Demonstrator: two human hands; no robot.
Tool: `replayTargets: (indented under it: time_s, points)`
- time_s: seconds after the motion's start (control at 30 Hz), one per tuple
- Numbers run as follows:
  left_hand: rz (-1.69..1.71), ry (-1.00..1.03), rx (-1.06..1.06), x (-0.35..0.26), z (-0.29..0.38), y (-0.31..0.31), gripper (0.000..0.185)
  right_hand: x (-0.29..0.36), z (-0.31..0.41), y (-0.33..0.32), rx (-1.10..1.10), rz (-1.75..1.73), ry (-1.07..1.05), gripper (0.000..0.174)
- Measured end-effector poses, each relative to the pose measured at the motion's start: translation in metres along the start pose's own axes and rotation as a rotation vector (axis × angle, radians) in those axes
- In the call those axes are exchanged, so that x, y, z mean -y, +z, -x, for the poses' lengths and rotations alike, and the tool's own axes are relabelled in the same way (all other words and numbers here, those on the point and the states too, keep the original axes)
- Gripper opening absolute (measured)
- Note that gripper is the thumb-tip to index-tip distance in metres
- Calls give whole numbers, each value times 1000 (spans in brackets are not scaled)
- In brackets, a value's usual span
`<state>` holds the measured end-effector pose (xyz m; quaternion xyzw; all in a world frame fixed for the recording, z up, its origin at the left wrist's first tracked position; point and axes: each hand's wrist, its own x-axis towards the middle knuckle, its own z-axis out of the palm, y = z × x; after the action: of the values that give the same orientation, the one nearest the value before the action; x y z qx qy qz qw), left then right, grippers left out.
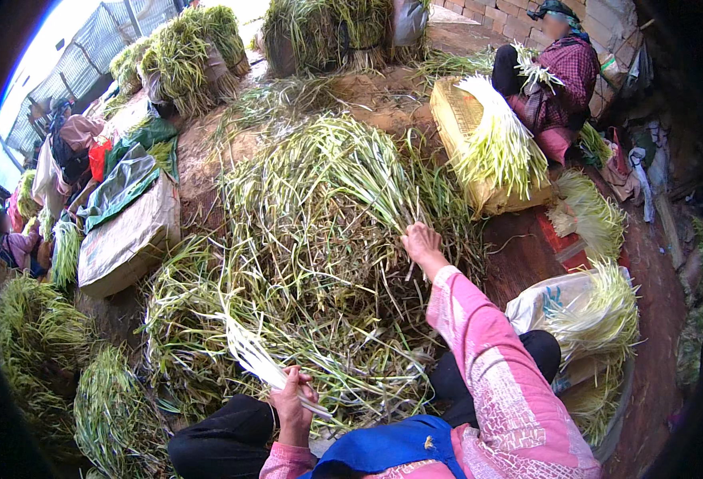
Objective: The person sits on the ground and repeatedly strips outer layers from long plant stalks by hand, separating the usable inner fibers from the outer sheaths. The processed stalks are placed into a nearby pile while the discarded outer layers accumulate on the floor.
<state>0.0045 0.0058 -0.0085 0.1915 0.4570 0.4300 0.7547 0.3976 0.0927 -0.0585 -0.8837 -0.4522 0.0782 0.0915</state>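
My left hand, low and left of centre, is closed around a small bunch of pale, whitish leafy stalks that point up and to the left. My right arm reaches forward in a pink patterned sleeve. At its end my right hand grips the lower ends of a bundle of green and yellowish stalks, which fan out up and left over the heap. A large heap of tangled green and dry stalks lies before me, reaching down between my knees.
To the right, pale stalks lie on a white sack. Beyond, a yellow box bears more pale stalks, beside a seated person holding some. A white box stands at left, with other people behind it. Tied bundles stand at the back.
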Motion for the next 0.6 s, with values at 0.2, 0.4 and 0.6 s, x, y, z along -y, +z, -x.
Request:
replayTargets:
  time_s: [0.2, 0.4, 0.6]
  points:
    - [-19, -1, -2, 0, 1, 0, 14, 6, -7, 5, -84, 211, -152, 17]
    - [-61, 3, -15, -2, 2, 1, 17, 77, 80, -28, 26, -280, -318, 19]
    - [-102, 15, -23, 0, 2, 4, 19, 120, 220, -22, 78, -609, -476, 15]
